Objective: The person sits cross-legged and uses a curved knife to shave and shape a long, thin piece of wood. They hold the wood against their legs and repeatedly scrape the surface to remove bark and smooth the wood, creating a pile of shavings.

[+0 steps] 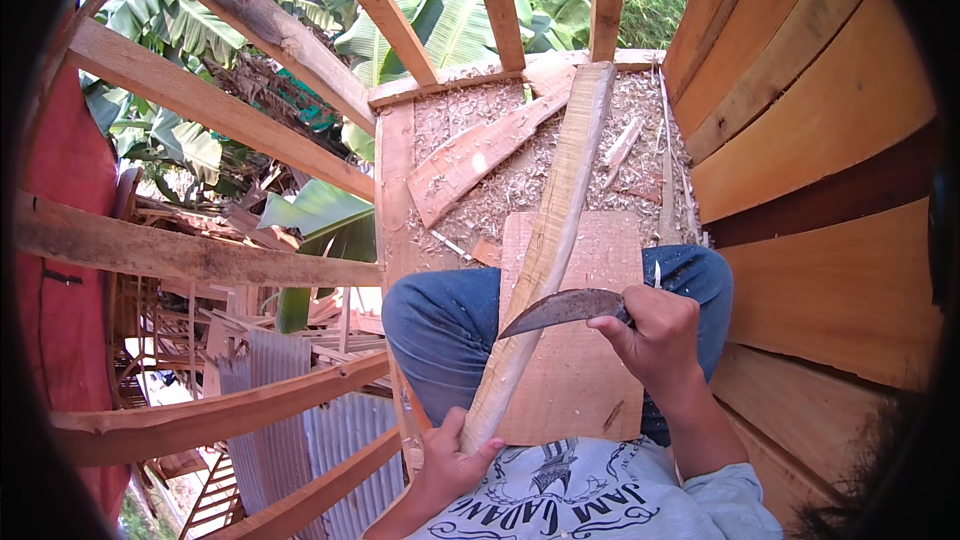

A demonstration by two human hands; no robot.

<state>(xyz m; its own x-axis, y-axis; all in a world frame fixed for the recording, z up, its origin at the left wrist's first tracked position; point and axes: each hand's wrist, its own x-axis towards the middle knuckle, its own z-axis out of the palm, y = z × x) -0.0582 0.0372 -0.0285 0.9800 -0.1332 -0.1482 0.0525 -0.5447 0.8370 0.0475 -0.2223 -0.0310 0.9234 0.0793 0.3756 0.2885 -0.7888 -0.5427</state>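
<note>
A long, slightly curved piece of wood slants from my lap up to the far edge of the floor. Its near end is gripped by my left hand, thumb on one side and fingers on the other. My right hand is wrapped round the handle of a curved, dark-bladed knife. The blade lies across the wood about midway along my lap, its tip reaching past the left edge. Beneath the wood, a flat wooden board rests across my thighs.
Wood shavings cover the floor ahead, with a flat plank offcut lying on them. Wooden rails run along the left side, and a plank wall stands close on my right. Banana leaves show beyond the far rails.
</note>
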